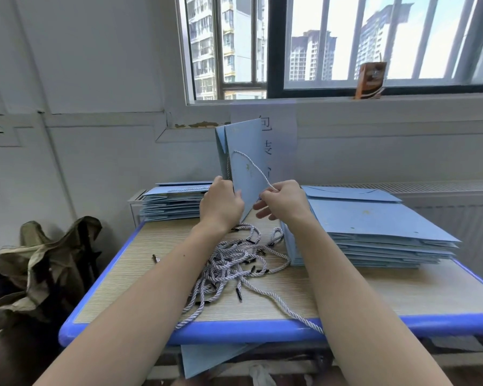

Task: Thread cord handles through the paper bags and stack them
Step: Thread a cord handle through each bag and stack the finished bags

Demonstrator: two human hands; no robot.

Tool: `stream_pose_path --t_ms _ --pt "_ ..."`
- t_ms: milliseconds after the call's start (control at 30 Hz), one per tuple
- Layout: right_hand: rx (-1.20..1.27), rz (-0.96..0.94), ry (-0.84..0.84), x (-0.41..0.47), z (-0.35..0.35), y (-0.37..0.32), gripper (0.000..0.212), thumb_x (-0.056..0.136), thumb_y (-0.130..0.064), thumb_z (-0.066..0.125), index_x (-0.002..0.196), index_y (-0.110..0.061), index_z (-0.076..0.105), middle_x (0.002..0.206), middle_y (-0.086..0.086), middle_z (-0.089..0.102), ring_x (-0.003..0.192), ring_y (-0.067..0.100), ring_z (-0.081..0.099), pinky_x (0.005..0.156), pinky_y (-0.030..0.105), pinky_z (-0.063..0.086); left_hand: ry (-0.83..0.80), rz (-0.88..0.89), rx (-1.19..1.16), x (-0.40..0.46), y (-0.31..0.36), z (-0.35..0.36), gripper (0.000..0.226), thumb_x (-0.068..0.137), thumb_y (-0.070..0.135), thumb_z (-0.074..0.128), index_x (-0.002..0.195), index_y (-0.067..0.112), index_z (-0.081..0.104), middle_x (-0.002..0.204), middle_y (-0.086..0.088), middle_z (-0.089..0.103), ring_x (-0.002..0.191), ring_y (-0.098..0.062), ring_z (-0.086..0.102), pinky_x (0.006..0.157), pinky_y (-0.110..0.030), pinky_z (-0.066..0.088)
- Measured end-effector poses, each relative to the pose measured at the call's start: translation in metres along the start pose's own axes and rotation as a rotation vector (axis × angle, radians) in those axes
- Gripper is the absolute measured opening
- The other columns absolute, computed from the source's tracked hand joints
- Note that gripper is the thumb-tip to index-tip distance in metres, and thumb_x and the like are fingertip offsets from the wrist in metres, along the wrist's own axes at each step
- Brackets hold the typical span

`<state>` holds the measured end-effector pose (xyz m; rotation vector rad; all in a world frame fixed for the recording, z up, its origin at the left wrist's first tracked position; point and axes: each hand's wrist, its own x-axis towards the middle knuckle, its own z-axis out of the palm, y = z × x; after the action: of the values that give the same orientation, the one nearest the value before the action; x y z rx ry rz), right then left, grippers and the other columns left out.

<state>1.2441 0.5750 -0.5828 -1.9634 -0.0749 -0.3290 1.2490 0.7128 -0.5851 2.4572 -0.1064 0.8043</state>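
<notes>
A flat blue paper bag [241, 162] stands upright near the back of the table [346, 296], held between both hands. The left hand [221, 203] grips its lower edge, fingers curled round the paper. The right hand [283, 201] pinches a pale twisted cord [253, 162] that runs up across the bag's face, apparently to a hole near the top (too small to be sure).

The bag looks light and stiff but easy to crease, so it is best held by its folded edge. The cord is soft and floppy; its hard black tip is the place to take hold for threading.

More loose cords [234, 263] lie tangled on the table, between a stack of bags on the right [374, 235] and another at the back left [173, 204].
</notes>
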Motion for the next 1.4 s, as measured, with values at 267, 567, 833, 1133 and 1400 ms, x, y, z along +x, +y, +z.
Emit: stream_pose_path --t_ms 267,567,833,1133,1400 --pt "0.098 -0.024 -0.053 0.001 0.0 0.001 0.012 0.096 -0.007 0.059 0.086 -0.006 0.065 0.074 0.005 0.075 0.063 0.021 0.071 0.061 0.03 0.052 -0.157 0.059 -0.101 0.011 -0.004 0.004 0.019 0.096 0.01 0.058 0.101 -0.006 0.066 0.109 -0.016 0.049 0.098 -0.032 0.055 0.085 -0.036 0.043" --pt "0.075 -0.014 -0.007 0.004 0.003 0.006 0.015 0.089 0.0 0.066 0.083 -0.012 0.073 0.069 0.001 0.064 0.063 0.014 0.056 0.062 0.027 0.049 -0.163 0.148 -0.134 0.005 -0.001 0.001 0.019 0.086 -0.004 0.052 0.093 -0.004 0.071 0.103 -0.016 0.057 0.093 -0.031 0.058 0.08 -0.031 0.045" --pt "0.156 0.013 0.013 0.001 0.002 0.006 0.017 0.088 -0.002 0.072 0.076 -0.008 0.061 0.072 0.014 0.071 0.054 0.018 0.063 0.052 0.026 0.05 -0.077 0.123 -0.138 0.004 -0.002 -0.001 0.016 0.085 0.001 0.058 0.094 -0.002 0.071 0.103 -0.013 0.062 0.095 -0.029 0.059 0.085 -0.035 0.048" --pt "0.293 0.063 0.009 0.004 0.003 0.004 0.018 0.094 0.004 0.058 0.081 -0.007 0.064 0.073 0.012 0.069 0.057 0.015 0.062 0.053 0.021 0.051 0.061 0.194 -0.187 0.001 -0.001 -0.002 0.01 0.083 0.009 0.068 0.09 0.005 0.075 0.093 -0.003 0.063 0.085 -0.023 0.062 0.077 -0.042 0.055" --pt "0.362 0.075 0.042 0.007 0.003 0.005 0.015 0.096 -0.001 0.058 0.087 -0.011 0.062 0.076 0.003 0.069 0.061 0.01 0.06 0.055 0.023 0.049 0.077 0.234 -0.173 -0.001 0.0 -0.001 0.011 0.086 0.011 0.068 0.094 0.007 0.075 0.095 -0.002 0.063 0.085 -0.022 0.063 0.078 -0.04 0.055"
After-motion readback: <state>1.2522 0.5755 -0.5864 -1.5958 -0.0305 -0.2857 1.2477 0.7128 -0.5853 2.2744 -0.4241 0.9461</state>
